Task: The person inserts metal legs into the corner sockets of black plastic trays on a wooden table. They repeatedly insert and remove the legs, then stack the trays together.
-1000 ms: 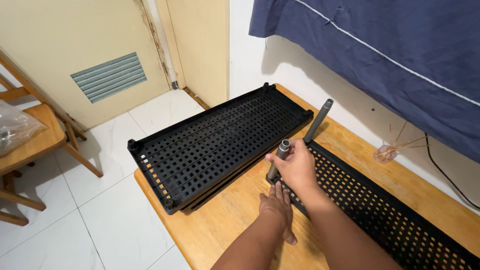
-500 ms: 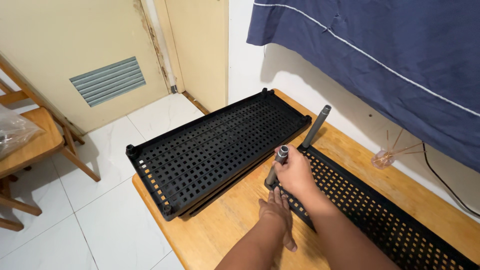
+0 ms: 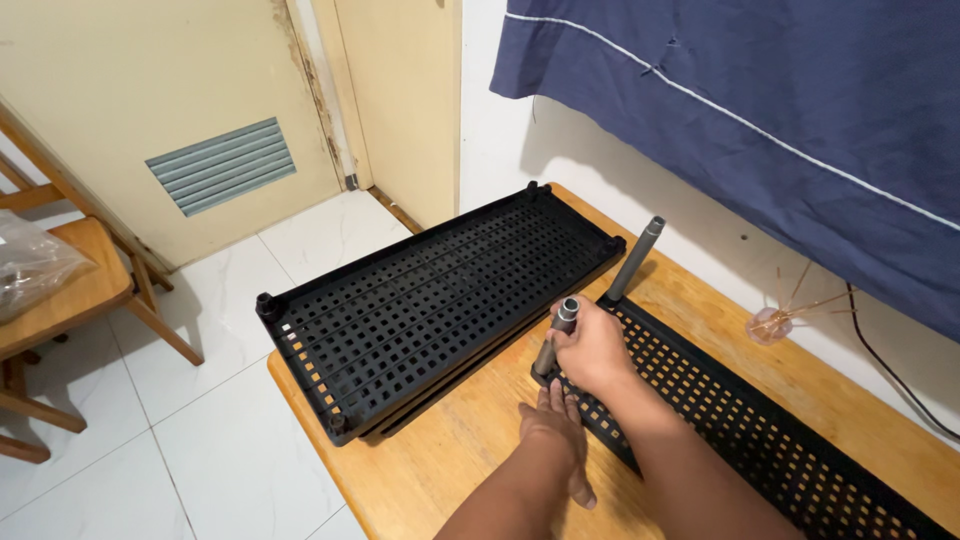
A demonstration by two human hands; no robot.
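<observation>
at frame centre the right hand (image 3: 597, 350) is clenched around a grey pole (image 3: 556, 335) seated at the near corner of the perforated black shelf (image 3: 760, 440); the left hand (image 3: 555, 435), fingers pressed together, lies flat on the wooden table (image 3: 450, 460). one pole (image 3: 636, 258) already stands in the far corner; the stacked shelves (image 3: 440, 300) at centre left look untouched.

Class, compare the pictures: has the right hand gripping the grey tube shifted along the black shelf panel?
No. The right hand grips the grey tube at the same corner of the black shelf panel.

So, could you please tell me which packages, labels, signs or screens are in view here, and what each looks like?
Clear plastic bag: crumpled and see-through, lying on the wooden chair at the far left; its contents cannot be made out.
No labels, signs or screens are in view.
</observation>
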